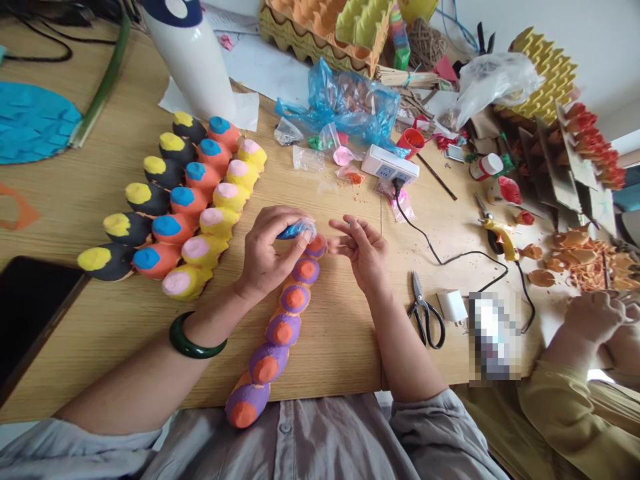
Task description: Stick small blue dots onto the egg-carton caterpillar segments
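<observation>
My left hand (273, 250) is closed around a small clear plastic bag with blue, clay-like stuff (295, 230), just above the far end of a purple egg-carton strip (287, 303). Each cup of that strip carries an orange dab. To the right of the bag, my right hand (365, 250) pinches thumb against forefinger, its other fingers stretched left; whatever lies in the pinch is too small to make out. On the left stand rows of painted cups: black with yellow tops (137, 200), orange with blue tops (185, 203), yellow with pink tops (220, 223).
Scissors (425, 313), a white charger (453, 307) and a yellow glue gun (503, 237) lie right. A power strip (390, 165) with a black cord, a blue plastic bag (345, 100) and egg trays (320, 33) are behind. Another person's hands (595, 320) are at far right.
</observation>
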Available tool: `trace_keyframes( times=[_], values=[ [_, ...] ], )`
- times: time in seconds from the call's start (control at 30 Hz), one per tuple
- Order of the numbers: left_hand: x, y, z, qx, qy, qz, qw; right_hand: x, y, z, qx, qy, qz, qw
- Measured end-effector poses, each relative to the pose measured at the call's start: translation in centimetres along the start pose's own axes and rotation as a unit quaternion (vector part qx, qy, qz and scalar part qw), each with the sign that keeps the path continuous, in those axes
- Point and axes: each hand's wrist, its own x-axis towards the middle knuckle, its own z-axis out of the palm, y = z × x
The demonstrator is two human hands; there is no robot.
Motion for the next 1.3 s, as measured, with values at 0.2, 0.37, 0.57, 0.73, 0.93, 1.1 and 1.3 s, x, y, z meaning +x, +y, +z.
trace_keyframes(
  times=[0.2,0.37,0.57,0.73,0.93,1.1,1.3],
  values=[
    [0.0,-0.8,0.2,-0.017,0.018,-0.024,0.999,1.0,-0.4,-1.3,0.015,0.036,0.058,0.998],
    [0.0,-1.1,0.2,-0.013,0.020,-0.032,0.999,1.5,0.0,-2.4,0.029,-0.033,0.034,0.998],
    [0.1,-1.7,0.2,-0.005,0.021,-0.027,0.999,0.5,-1.5,-1.4,-0.055,-0.039,0.012,0.998],
    [-0.1,-2.2,0.5,-0.011,0.039,-0.002,0.999,-0.4,-2.3,-1.2,-0.214,-0.017,0.015,0.976],
    [-0.2,-2.5,0.8,-0.017,0.039,0.001,0.999,-1.0,-1.7,-2.5,-0.228,-0.029,0.021,0.973],
    [-0.1,-2.7,0.8,-0.009,0.031,-0.001,0.999,-1.3,0.1,-3.1,-0.397,-0.043,-0.124,0.908],
    [-0.1,-2.7,0.6,-0.010,0.024,-0.016,1.000,-2.3,2.7,-3.2,-0.596,-0.016,-0.282,0.752]
  ],
)
